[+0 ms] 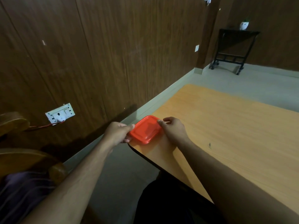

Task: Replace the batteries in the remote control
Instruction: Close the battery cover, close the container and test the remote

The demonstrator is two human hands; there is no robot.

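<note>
Remote control not visible; only a red-lidded rectangular container (146, 130) in view, resting at the near left corner of an orange wooden table (226, 126). Left hand (118, 132) closed on the container's left edge, thumb on the lid rim, fingers curled beneath at the table corner. Right hand (173, 129) gripping the container's right side, thumb lying on the lid, fingers wrapped around the far edge. Contents hidden by the opaque lid. Behind, dark wood-panelled wall with a white socket plate (60, 113) and plugged-in cable. Black metal stand (234, 49) with a small white pot (244, 25) far across the grey floor.
</note>
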